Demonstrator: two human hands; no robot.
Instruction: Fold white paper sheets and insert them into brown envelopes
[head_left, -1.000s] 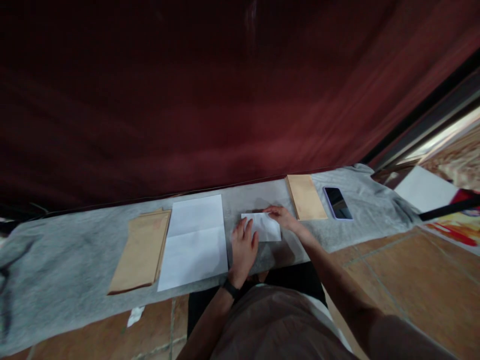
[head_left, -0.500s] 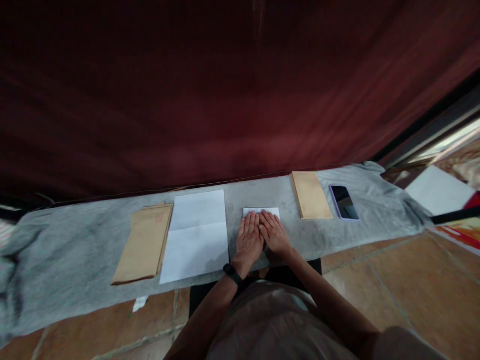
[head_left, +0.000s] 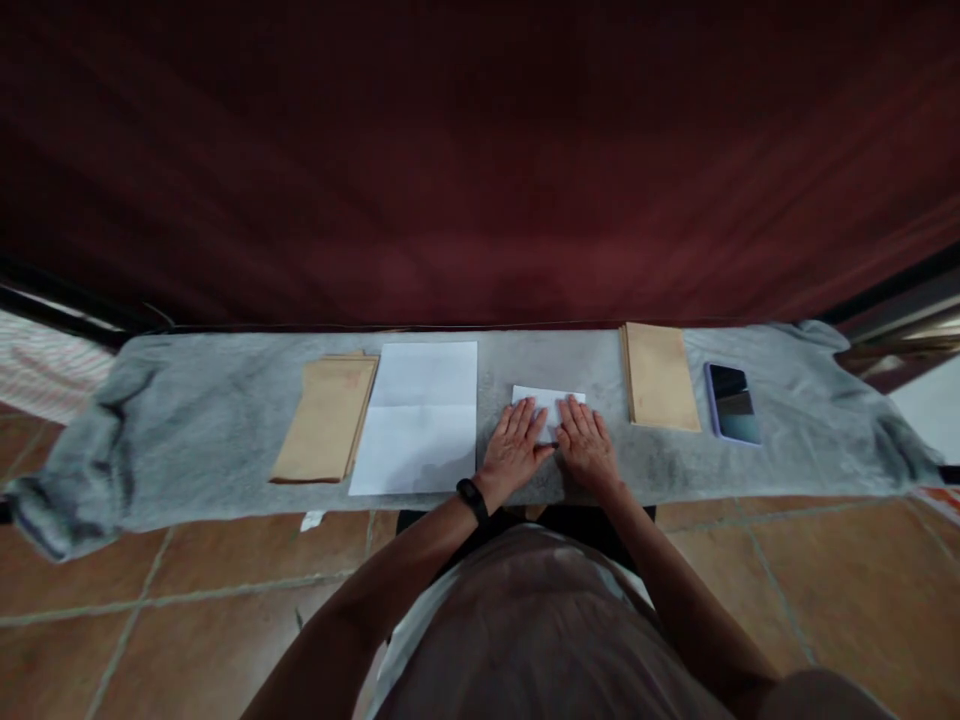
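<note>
A small folded white paper [head_left: 549, 403] lies flat on the grey cloth in front of me. My left hand [head_left: 514, 440] rests on its left part, fingers stretched out and a dark band on the wrist. On the paper's right part lies my right hand [head_left: 587, 447], palm down with fingers extended. Between the two hands a strip of the paper shows; the rest is partly covered by my fingers. Left of my hands are large white sheets [head_left: 424, 420] with a crease across the middle.
Brown envelopes [head_left: 324, 420] lie stacked at the left, beside the white sheets. Another stack of brown envelopes [head_left: 661, 378] is at the right, with a phone [head_left: 733, 405] in a purple case past it. Grey cloth [head_left: 202, 420] covers the narrow table. A dark red curtain [head_left: 480, 180] hangs behind.
My hands, close together before, have moved apart sideways across the folded paper, uncovering its middle. The camera view has shifted and levelled.
</note>
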